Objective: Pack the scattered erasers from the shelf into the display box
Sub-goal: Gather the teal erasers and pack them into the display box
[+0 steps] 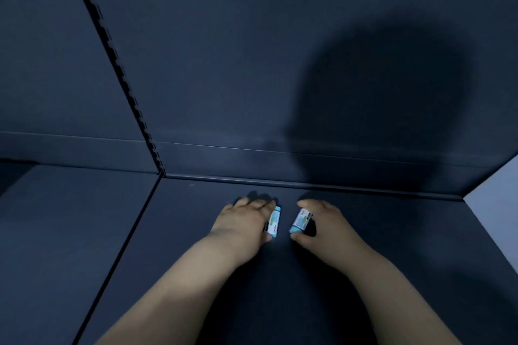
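Both hands are down on the dark shelf (364, 232) right now, low in the view at about 6 o'clock, set apart from each other with a narrow strip of bare shelf between them. The left hand (244, 221) is closed around a white-and-teal eraser (273, 222), its fingers curled over the far end and the thumb at the near end. The right hand (325, 223) is clamped on a second eraser (300, 221), teal cap pointing toward the wrist, thumb under it. Whether either eraser is lifted or touching the shelf, I cannot tell.

So where does the job stand? Two erasers are in hand, and none other shows loose on the shelf from here. The display box is nowhere in the frame, so how full it is can't be judged. By my reading, this pair is yet to be carried over and dropped in, and these may be among the last ones.
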`<act>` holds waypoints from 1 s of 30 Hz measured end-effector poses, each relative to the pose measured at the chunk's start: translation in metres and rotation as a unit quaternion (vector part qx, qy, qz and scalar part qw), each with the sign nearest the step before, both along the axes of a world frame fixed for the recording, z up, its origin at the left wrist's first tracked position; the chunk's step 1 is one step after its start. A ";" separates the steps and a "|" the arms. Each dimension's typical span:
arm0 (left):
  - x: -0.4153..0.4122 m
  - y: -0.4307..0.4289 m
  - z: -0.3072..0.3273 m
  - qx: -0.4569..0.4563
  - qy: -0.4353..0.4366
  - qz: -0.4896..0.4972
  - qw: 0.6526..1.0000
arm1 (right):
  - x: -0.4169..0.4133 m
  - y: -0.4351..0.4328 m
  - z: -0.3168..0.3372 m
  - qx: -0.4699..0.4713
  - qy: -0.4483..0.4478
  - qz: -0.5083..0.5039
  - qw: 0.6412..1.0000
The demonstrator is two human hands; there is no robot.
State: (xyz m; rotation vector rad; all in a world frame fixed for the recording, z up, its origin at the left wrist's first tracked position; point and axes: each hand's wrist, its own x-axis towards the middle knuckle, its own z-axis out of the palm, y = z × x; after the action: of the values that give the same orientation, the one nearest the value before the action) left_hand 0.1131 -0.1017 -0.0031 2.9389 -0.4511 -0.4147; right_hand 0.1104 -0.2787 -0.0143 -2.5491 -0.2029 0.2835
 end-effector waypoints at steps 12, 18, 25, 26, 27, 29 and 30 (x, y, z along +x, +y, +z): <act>-0.047 0.027 0.006 -0.013 0.004 -0.043 0.999 | -0.059 -0.001 0.017 0.034 0.014 0.067 0.997; -0.066 0.036 0.007 -0.025 -0.008 -0.054 0.998 | -0.053 0.020 0.005 0.029 -0.030 0.024 0.999; -0.075 0.042 0.001 -0.045 -0.005 -0.054 0.998 | -0.057 0.013 -0.001 0.003 -0.024 0.019 1.000; -0.075 0.042 0.001 -0.047 -0.004 -0.054 0.997 | -0.059 0.011 -0.001 0.002 0.014 0.039 0.999; -0.074 0.042 0.001 -0.048 -0.005 -0.056 0.997 | -0.060 0.009 0.001 -0.005 0.053 0.059 0.997; -0.073 0.042 0.002 -0.050 -0.007 -0.060 0.997 | -0.061 0.009 0.001 -0.032 0.096 0.094 0.990; -0.072 0.042 0.002 -0.051 -0.008 -0.060 0.997 | -0.060 0.010 0.002 -0.041 0.102 0.104 0.988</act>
State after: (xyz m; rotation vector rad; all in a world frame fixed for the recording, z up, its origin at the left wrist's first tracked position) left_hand 0.0414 -0.0602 -0.0011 2.8285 -0.6345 -0.3710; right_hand 0.0505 -0.2690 -0.0128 -2.5603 -0.3846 0.6425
